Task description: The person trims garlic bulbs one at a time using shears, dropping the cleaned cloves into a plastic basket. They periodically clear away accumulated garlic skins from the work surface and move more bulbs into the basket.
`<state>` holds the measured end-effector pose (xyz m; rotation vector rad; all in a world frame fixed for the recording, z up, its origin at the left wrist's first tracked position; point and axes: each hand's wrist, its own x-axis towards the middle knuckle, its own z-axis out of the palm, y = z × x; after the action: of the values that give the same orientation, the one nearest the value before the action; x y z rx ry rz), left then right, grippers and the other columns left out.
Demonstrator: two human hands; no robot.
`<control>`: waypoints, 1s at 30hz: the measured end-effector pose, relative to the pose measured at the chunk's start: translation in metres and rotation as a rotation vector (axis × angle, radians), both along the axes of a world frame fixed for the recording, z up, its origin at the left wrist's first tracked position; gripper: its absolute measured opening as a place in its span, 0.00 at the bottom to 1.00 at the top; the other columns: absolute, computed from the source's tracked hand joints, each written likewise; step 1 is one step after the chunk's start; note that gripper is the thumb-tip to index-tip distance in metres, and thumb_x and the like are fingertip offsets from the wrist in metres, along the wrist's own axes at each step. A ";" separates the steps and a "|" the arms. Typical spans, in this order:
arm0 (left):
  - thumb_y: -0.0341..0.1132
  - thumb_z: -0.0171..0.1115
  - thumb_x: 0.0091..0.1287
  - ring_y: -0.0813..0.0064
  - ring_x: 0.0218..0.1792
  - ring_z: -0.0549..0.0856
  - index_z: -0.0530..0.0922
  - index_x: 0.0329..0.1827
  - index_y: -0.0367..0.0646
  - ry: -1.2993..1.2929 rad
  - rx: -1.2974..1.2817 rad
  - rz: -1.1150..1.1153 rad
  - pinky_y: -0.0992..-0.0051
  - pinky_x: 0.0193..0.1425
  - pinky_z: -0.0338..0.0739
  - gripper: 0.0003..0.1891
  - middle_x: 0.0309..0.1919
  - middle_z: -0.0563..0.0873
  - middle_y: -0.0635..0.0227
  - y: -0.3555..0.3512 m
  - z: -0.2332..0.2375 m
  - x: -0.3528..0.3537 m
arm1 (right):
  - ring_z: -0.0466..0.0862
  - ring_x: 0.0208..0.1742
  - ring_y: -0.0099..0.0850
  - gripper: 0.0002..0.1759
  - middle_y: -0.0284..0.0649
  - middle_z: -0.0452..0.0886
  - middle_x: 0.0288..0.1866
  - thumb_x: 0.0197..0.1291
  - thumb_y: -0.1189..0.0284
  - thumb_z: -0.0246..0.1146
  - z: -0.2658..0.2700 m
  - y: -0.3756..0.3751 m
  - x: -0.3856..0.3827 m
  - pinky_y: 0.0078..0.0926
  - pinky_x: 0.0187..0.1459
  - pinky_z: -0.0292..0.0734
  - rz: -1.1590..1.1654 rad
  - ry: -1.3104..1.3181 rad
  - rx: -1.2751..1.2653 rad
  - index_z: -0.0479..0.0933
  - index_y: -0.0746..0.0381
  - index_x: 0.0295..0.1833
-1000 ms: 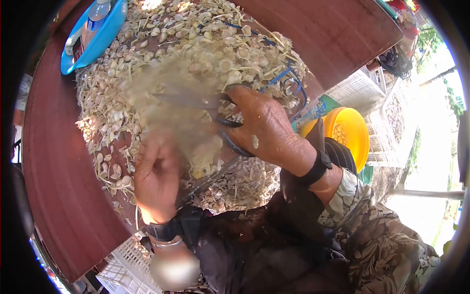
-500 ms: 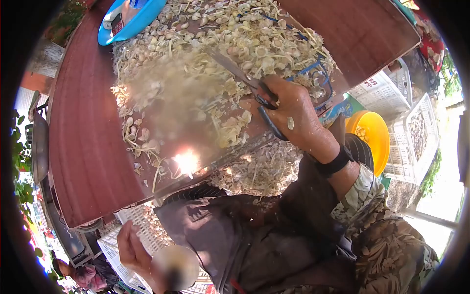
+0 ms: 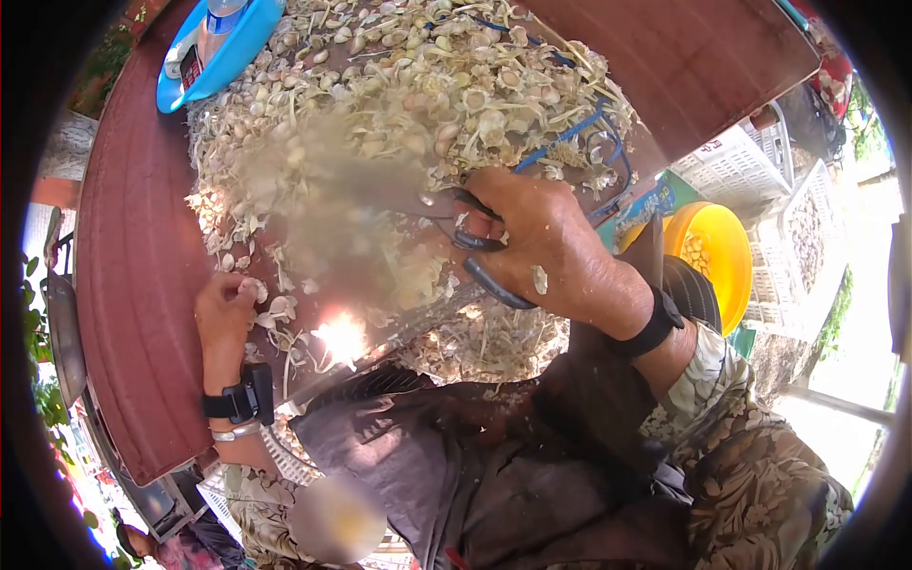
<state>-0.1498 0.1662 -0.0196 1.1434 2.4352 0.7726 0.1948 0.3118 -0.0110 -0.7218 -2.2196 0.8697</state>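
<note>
My right hand (image 3: 546,237) is wrapped round the dark handles of a pair of scissors (image 3: 496,287). Their blades point left over the garlic and are lost behind a blurred smudge on the lens. At the table's near left, my left hand (image 3: 224,309) pinches a pale garlic clove (image 3: 255,289) between thumb and fingertips. More loose cloves and dry stalks lie just right of those fingers. A wide heap of garlic cloves and skins (image 3: 380,71) covers the middle of the reddish table (image 3: 133,285).
A blue basin (image 3: 223,57) with a bottle and small items stands at the far left. Blue cord (image 3: 570,133) lies in the heap's right side. Beyond the table's right edge are a yellow bucket (image 3: 736,275) with peeled cloves and white plastic crates (image 3: 807,237). Skins lie below the near edge.
My left hand has come up from beside the crate at lower left to the table and now pinches a clove. My right hand has shifted slightly left with the scissors; the view has shifted a little.
</note>
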 end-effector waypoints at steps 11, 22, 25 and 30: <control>0.27 0.63 0.65 0.74 0.39 0.82 0.76 0.47 0.37 -1.056 0.791 0.137 0.75 0.44 0.77 0.10 0.40 0.84 0.64 -0.017 0.036 0.138 | 0.79 0.42 0.53 0.27 0.52 0.76 0.38 0.45 0.62 0.72 0.001 -0.045 -0.004 0.47 0.41 0.75 0.096 -0.121 0.065 0.69 0.66 0.45; 0.26 0.63 0.65 0.69 0.46 0.83 0.76 0.51 0.36 -1.120 0.876 0.090 0.69 0.52 0.79 0.13 0.45 0.83 0.62 -0.017 0.028 0.165 | 0.77 0.32 0.59 0.24 0.53 0.76 0.27 0.54 0.58 0.70 -0.014 -0.053 0.004 0.46 0.32 0.73 0.199 -0.145 -0.030 0.70 0.67 0.41; 0.27 0.63 0.65 0.69 0.46 0.83 0.76 0.51 0.36 -1.198 0.897 0.077 0.70 0.53 0.79 0.12 0.45 0.83 0.62 -0.018 0.020 0.160 | 0.78 0.24 0.47 0.25 0.47 0.76 0.21 0.56 0.53 0.69 -0.019 -0.046 -0.001 0.37 0.28 0.72 0.377 0.042 -0.097 0.72 0.66 0.33; 0.28 0.59 0.67 0.70 0.45 0.82 0.76 0.50 0.36 -1.155 0.954 0.138 0.73 0.53 0.78 0.10 0.45 0.82 0.60 -0.037 0.032 0.161 | 0.80 0.29 0.21 0.24 0.35 0.77 0.26 0.66 0.51 0.58 0.009 -0.042 0.008 0.23 0.27 0.73 0.470 0.070 -1.050 0.75 0.64 0.37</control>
<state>0.0113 0.1287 0.0125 0.4370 1.1320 2.0189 0.2031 0.2698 -0.0022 -0.5667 -1.7704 2.3149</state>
